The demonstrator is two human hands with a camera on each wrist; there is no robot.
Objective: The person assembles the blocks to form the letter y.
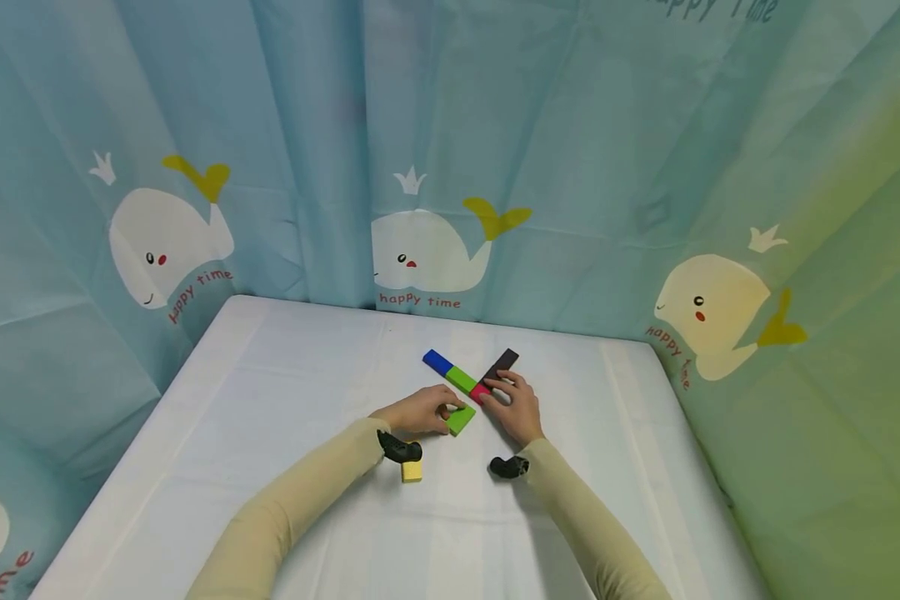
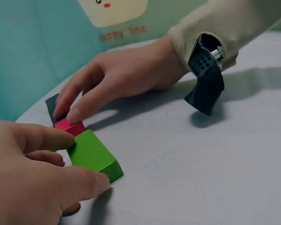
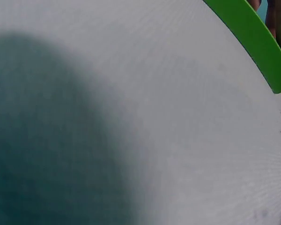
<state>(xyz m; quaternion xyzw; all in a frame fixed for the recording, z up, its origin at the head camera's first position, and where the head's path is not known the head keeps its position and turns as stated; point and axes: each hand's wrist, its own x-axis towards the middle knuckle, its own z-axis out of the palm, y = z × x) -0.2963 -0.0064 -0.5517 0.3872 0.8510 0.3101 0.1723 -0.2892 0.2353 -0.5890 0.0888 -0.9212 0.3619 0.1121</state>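
My left hand pinches a flat green block between thumb and index finger, seen close in the left wrist view as a green block on the table. Just beyond it lies a small red block, gripped by the thumb and fingers of my right hand. A black block runs away from the red one to the far right, partly under the right fingers. To the far left, a second green block and a blue block continue in line from the red.
A yellow block sits below my left wrist, partly covered by a black wrist strap. The white table extends around the blocks. Behind it hangs a blue-green curtain printed with whales.
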